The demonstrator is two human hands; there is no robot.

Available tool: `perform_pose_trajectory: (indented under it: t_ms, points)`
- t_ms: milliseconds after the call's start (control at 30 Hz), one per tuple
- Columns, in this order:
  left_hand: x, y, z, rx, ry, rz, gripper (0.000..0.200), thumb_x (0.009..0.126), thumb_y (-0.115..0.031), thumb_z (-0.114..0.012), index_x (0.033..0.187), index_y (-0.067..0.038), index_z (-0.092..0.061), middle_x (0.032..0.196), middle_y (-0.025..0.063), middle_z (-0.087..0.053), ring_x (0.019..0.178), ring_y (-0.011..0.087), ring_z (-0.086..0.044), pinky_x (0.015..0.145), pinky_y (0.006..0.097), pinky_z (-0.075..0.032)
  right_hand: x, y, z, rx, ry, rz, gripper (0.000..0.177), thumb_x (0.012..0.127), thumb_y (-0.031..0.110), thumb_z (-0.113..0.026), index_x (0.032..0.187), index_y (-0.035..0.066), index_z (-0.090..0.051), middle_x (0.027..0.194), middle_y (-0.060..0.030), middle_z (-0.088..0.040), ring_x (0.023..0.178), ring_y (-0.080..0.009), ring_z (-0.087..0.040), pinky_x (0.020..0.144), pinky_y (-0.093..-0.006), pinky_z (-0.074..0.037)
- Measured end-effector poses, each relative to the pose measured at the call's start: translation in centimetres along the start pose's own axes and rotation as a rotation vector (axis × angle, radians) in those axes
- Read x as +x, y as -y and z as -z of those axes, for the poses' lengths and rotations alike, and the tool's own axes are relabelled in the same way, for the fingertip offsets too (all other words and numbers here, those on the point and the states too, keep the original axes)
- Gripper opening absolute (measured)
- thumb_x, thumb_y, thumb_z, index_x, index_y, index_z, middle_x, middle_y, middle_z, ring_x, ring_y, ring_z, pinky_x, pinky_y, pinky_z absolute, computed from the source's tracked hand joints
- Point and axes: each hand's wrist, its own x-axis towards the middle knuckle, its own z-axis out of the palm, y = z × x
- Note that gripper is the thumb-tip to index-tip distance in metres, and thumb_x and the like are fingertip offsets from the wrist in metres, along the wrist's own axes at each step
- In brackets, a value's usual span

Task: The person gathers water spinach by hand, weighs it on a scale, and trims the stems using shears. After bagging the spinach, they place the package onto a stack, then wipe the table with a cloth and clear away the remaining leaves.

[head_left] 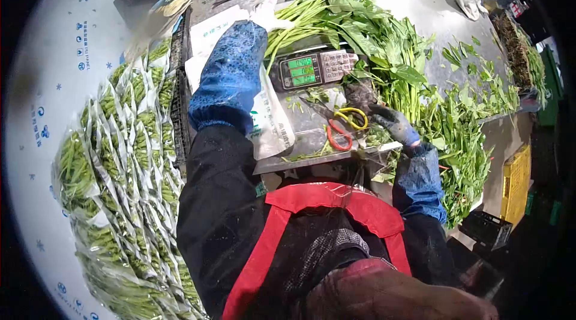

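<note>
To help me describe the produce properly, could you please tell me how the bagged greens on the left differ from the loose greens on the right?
The bagged greens are in clear plastic, while the loose greens are unwrapped. The bagged greens lie in packed rows; the loose greens sprawl in an untidy heap. Both are green, stemmed plants.

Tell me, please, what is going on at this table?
The person's left arm reaches toward leafy greens behind a lit scale display; its hand is hard to make out. The right hand is beside scissors with red and yellow handles. Bagged greens lie at the person's left.
</note>
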Motion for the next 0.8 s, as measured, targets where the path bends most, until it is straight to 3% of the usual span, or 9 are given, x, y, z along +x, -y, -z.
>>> perform_pose_trajectory:
  t_ms: [333, 367, 400, 467, 500, 533, 633, 700, 800]
  points:
    - [5.6, 7.2, -4.8, 0.06, 0.192, -0.066, 0.09, 0.066, -0.075, -0.039, 0.136, -0.022, -0.018, 0.136, 0.0175, -0.025, 0.129, 0.0312, -0.017, 0.104, 0.0457, -0.008, 20.9, 7.8, -5.3, 0.255, -0.15, 0.027, 0.048, 0.085, 0.034, -0.051, 0.121, 0.003, -0.043, 0.105, -0.0073, -0.057, 0.09, -0.0143, -0.056, 0.078, -0.0266, -0.045]
    - [8.6, 10.0, -8.5, -0.189, 0.133, -0.329, 0.081, 0.071, -0.073, -0.034, 0.135, -0.026, -0.021, 0.137, 0.0162, -0.023, 0.129, 0.0346, -0.013, 0.102, 0.0509, 0.003, 23.9, 6.7, -5.2, 0.263, -0.174, -0.046, 0.048, 0.085, 0.036, -0.052, 0.119, 0.003, -0.045, 0.103, -0.007, -0.057, 0.086, -0.0144, -0.057, 0.075, -0.0265, -0.046]
    - [6.7, 8.5, -7.1, -0.252, 0.159, -0.297, 0.079, 0.072, -0.071, -0.036, 0.134, -0.024, -0.024, 0.137, 0.0157, -0.023, 0.129, 0.035, -0.013, 0.101, 0.0516, 0.008, 28.2, 3.5, -4.9, 0.01, -0.071, 0.283, 0.051, 0.081, 0.043, -0.054, 0.113, 0.003, -0.049, 0.099, -0.0065, -0.058, 0.079, -0.0136, -0.058, 0.07, -0.0261, -0.047]
    - [7.0, 7.8, -8.1, -0.141, 0.079, -0.282, 0.067, 0.078, -0.062, -0.039, 0.131, -0.021, -0.032, 0.136, 0.0144, -0.027, 0.129, 0.031, -0.014, 0.098, 0.0503, 0.017, 30.3, 4.7, -5.4, 0.314, -0.297, -0.248, 0.052, 0.08, 0.047, -0.053, 0.109, 0.004, -0.051, 0.095, -0.0052, -0.059, 0.074, -0.0128, -0.058, 0.065, -0.0272, -0.048]
    - [7.0, 7.6, -8.9, -0.195, 0.027, -0.322, 0.063, 0.08, -0.055, -0.043, 0.129, -0.018, -0.035, 0.133, 0.0139, -0.032, 0.128, 0.0299, -0.019, 0.101, 0.0494, 0.01, 32.1, 4.4, -6.1, 0.203, -0.346, -0.232, 0.073, 0.079, 0.058, -0.044, 0.121, -0.003, -0.042, 0.122, -0.019, -0.045, 0.109, -0.0318, -0.045, 0.094, -0.0358, -0.032]
    - [6.9, 7.4, -9.7, -0.249, -0.021, -0.364, 0.058, 0.082, -0.049, -0.046, 0.128, -0.015, -0.037, 0.13, 0.0135, -0.037, 0.126, 0.0289, -0.024, 0.103, 0.0484, 0.002, 32.2, 3.2, -6.8, 0.044, -0.536, 0.037, 0.07, 0.08, 0.055, -0.044, 0.118, -0.003, -0.043, 0.123, -0.0185, -0.044, 0.115, -0.0316, -0.04, 0.098, -0.0348, -0.027]
    - [7.7, 7.5, -13.3, -0.13, -0.291, -0.426, 0.048, 0.08, -0.031, -0.055, 0.119, -0.004, -0.045, 0.12, 0.0161, -0.046, 0.113, 0.0303, -0.04, 0.096, 0.0357, -0.031, 30.4, 6.2, -10.2, 0.343, -0.805, 0.257, 0.063, 0.078, 0.032, -0.061, 0.121, -0.007, -0.035, 0.12, -0.0181, -0.046, 0.113, -0.0276, -0.041, 0.098, -0.0334, -0.027]
    - [4.3, 5.1, -12.3, -0.417, -0.316, -0.254, 0.052, 0.079, -0.039, -0.052, 0.119, -0.007, -0.046, 0.119, 0.0177, -0.045, 0.112, 0.031, -0.041, 0.096, 0.0379, -0.03, 32.6, 3.9, -10.7, 0.281, -0.959, 0.212, 0.063, 0.077, 0.025, -0.063, 0.123, -0.006, -0.032, 0.119, -0.0182, -0.046, 0.109, -0.027, -0.044, 0.095, -0.0327, -0.03]
    - [-0.4, 4.0, -11.8, -0.829, -0.261, -0.044, 0.058, 0.081, -0.045, -0.049, 0.128, -0.013, -0.036, 0.117, 0.0167, -0.049, 0.11, 0.0281, -0.044, 0.093, 0.0317, -0.033, 31.5, 4.7, -11.8, 0.526, -0.658, 0.35, 0.063, 0.076, 0.022, -0.064, 0.124, -0.004, -0.032, 0.119, -0.0199, -0.045, 0.108, -0.0271, -0.043, 0.093, -0.0331, -0.033]
